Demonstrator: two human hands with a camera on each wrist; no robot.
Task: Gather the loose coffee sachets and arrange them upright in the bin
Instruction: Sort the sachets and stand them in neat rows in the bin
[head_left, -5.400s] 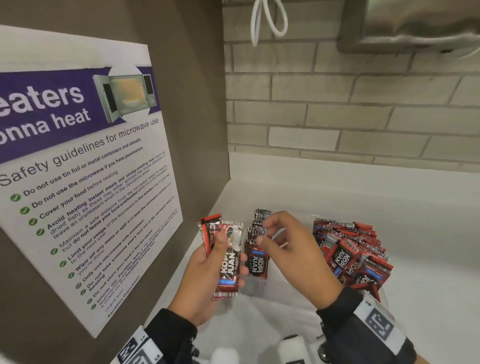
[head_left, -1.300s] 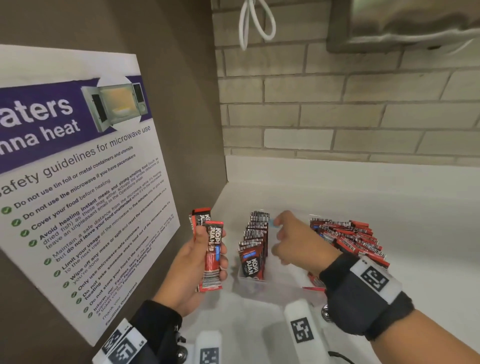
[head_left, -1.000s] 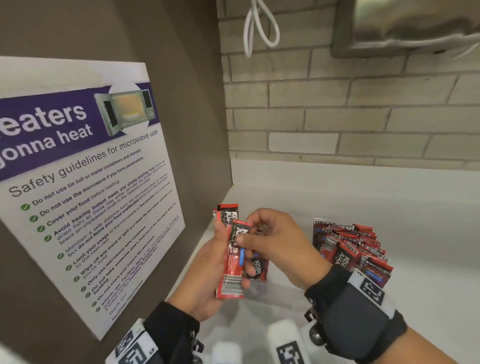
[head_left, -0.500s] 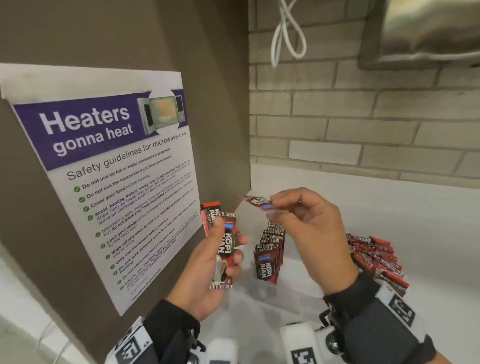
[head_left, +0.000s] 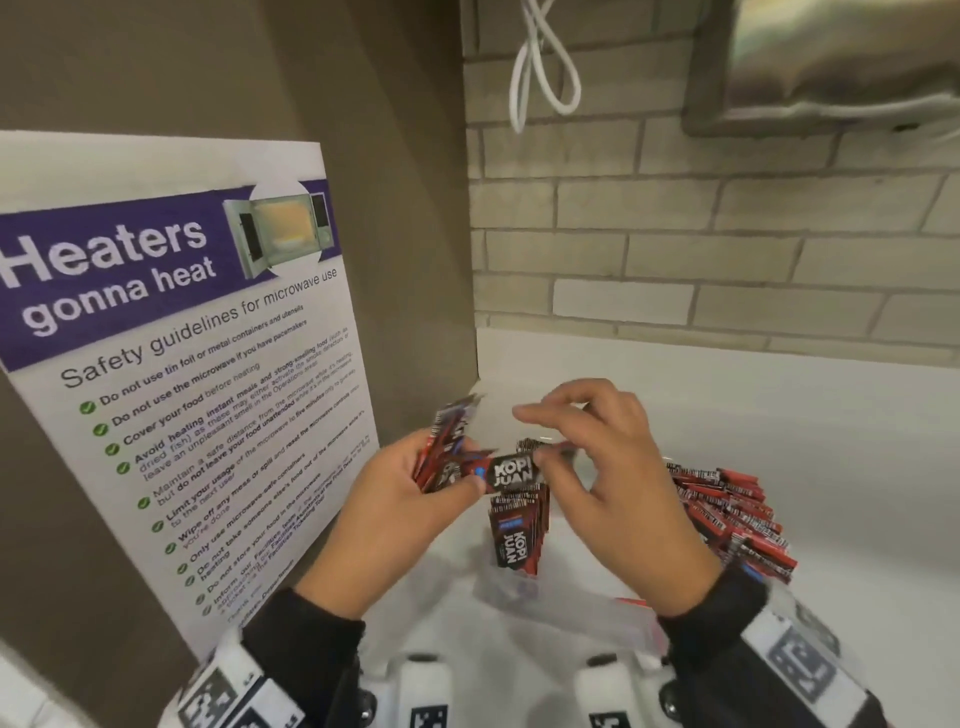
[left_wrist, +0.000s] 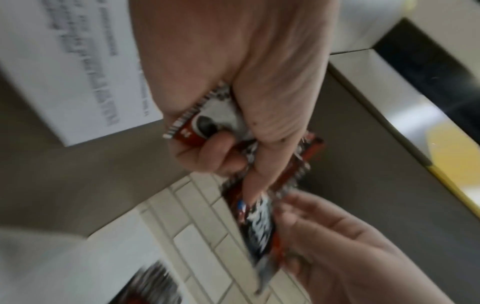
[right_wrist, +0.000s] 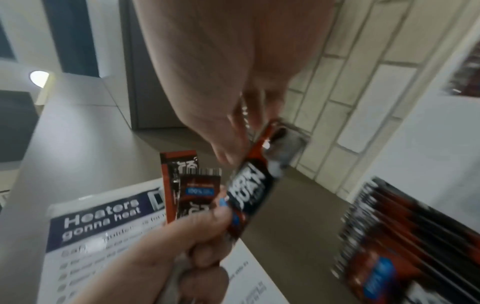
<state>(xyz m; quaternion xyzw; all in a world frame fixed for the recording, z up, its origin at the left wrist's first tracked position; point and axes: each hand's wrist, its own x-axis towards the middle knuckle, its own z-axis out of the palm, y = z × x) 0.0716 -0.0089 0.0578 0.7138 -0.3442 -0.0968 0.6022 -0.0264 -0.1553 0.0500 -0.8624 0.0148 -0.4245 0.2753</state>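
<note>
My left hand (head_left: 457, 478) grips a fanned bundle of red-and-black coffee sachets (head_left: 448, 444). My right hand (head_left: 540, 452) pinches one end of a single sachet (head_left: 514, 473) that lies sideways between both hands, with my left thumb on its other end. In the right wrist view, the single sachet (right_wrist: 249, 185) runs from the right fingers (right_wrist: 231, 133) down to the left hand (right_wrist: 182, 236). The left wrist view shows the bundle (left_wrist: 197, 123) in my left fist. Below the hands a clear bin (head_left: 545, 597) holds a row of upright sachets (head_left: 519, 530).
A pile of loose sachets (head_left: 727, 519) lies on the white counter (head_left: 831, 457) to the right of the bin. A brown panel with a microwave safety poster (head_left: 182, 389) stands close on the left. The brick wall (head_left: 727, 249) is behind, with a white cable loop (head_left: 540, 67) hanging above.
Half a second ago my right hand held the single sachet raised, away from the left hand. It has come down and now lies sideways against the left bundle under my left thumb.
</note>
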